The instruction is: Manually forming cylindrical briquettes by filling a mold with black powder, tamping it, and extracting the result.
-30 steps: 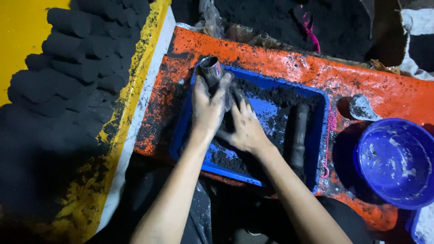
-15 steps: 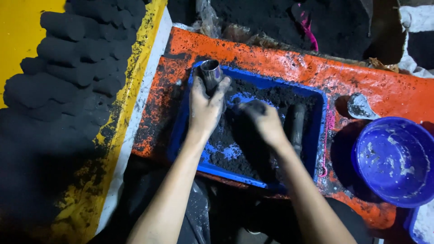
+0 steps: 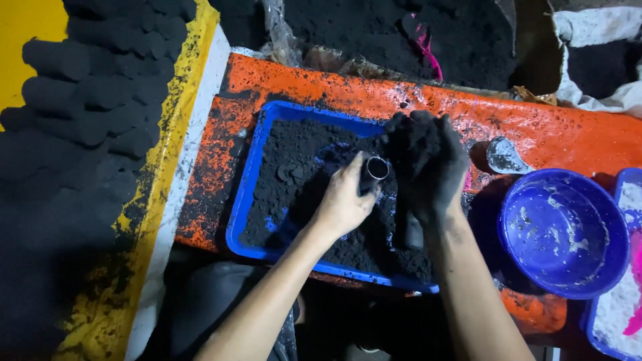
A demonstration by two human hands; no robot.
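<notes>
Head view. The left hand (image 3: 344, 200) is wrapped around a short metal tube (image 3: 374, 170), held with its open mouth tilted up and to the right, above the blue tray (image 3: 249, 180) of black powder (image 3: 294, 167). The right hand (image 3: 428, 164), coated black, is cupped and loaded with a heap of the same powder, raised just beside and above the tube's mouth. Half a second earlier the tube stood at the tray's far left corner under the left hand, and the right hand lay low on the powder, near a dark cylinder (image 3: 409, 230) at the right of the tray; since then the tube has come toward the middle of the tray and the right hand has lifted clear of the powder bed. The cylinder remains on the powder, now partly hidden below the right wrist.

The tray rests on an orange counter (image 3: 535, 127) speckled with black. To its right stand a round blue bowl (image 3: 565, 230) smeared white and, just beyond it, a small metal scoop (image 3: 505, 155). At far left, rows of moulded black cylinders (image 3: 87, 100) lie on a yellow sheet (image 3: 27, 40).
</notes>
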